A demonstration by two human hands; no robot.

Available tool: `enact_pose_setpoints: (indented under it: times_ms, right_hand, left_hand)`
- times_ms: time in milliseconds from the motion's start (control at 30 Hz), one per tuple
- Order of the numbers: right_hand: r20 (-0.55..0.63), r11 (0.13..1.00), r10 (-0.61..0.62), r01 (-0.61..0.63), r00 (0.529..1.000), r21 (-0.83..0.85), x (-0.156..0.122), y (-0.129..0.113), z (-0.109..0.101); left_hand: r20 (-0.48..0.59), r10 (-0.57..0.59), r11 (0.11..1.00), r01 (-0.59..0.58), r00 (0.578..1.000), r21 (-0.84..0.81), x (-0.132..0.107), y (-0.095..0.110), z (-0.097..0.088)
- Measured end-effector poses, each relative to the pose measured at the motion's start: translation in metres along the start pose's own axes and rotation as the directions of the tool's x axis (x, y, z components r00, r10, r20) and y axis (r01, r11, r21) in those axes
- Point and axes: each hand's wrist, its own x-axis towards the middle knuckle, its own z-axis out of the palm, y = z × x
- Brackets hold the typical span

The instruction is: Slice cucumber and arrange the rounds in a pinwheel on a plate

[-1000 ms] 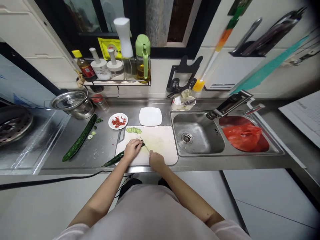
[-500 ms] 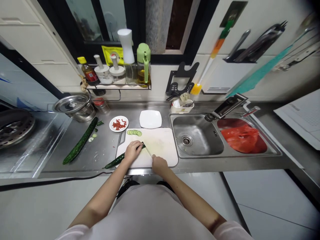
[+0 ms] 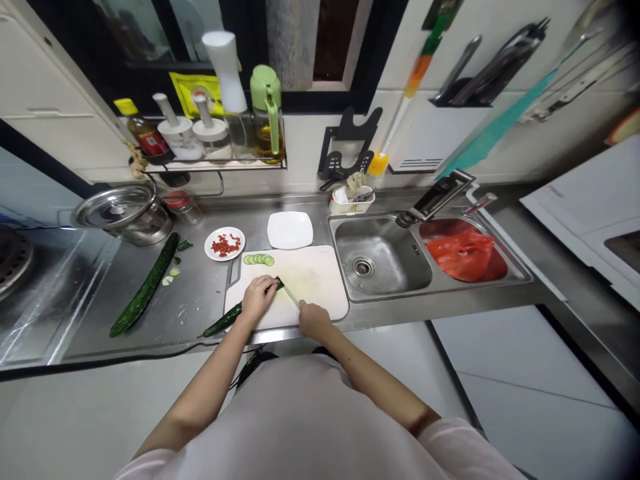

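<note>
I see the left hand [image 3: 259, 297] bent over a dark green cucumber [image 3: 223, 322], its fingers gathered narrow on the upper part; I take that pinning grip as what stops the round body rolling on the white cutting board [image 3: 325, 287]. The cucumber runs slantwise beneath the palm: its tapered end pokes out below and to the left of the grip, past the board's edge, and a short length shows just right of the fingertips. The right hand [image 3: 315, 321] is wrapped around the handle of a knife [image 3: 291, 296], hiding most of it from me. The blade slants away and leftward from that fist to the cucumber, close beside the left fingers; I read the angle as letting the hands meet from opposite sides without crossing. Whether the edge is in the flesh, I can't tell.

Ahead of the left grip, thin cucumber slices [image 3: 259, 260] overlap in a row near the board's far edge, out of the blade's way, I'd judge. Beyond them and to the right, a square white plate [image 3: 290, 230] sits close to the board, within easy reach. Left of the slices is a round dish [image 3: 209, 253] of chopped red pieces [image 3: 226, 245]; farther left of the hand lies a bumpy whole cucumber [image 3: 145, 287], presumably parked off the board to avoid crowding the grip.
</note>
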Motion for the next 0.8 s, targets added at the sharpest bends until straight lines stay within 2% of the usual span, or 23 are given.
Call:
enact_pose_setpoints:
  times_ms: [233,400,500,633,800]
  right_hand:
    - [-0.005,1.0,0.002,-0.001,1.0,0.026,0.008,-0.006,-0.004]
    - [-0.038,1.0,0.019,-0.018,0.999,0.016,0.007,-0.001,-0.006]
    - [-0.048,0.999,0.053,-0.053,0.997,-0.006,0.004,0.004,-0.008]
    - [-0.085,0.996,0.084,-0.085,0.993,-0.007,-0.001,0.009,-0.012]
    - [-0.19,0.99,0.137,-0.141,0.972,-0.01,-0.006,0.012,-0.012]
  left_hand:
    - [0.017,-0.011,1.0,0.01,1.0,0.026,0.0,0.004,-0.004]
    - [0.011,-0.045,0.999,0.045,0.999,0.021,0.001,0.01,-0.007]
    - [-0.019,-0.132,0.991,0.132,0.991,-0.024,0.003,0.014,-0.007]
    - [-0.086,-0.313,0.944,0.3,0.946,-0.135,0.007,0.014,-0.009]
    - [-0.108,-0.435,0.871,0.388,0.894,-0.3,0.013,0.009,-0.009]
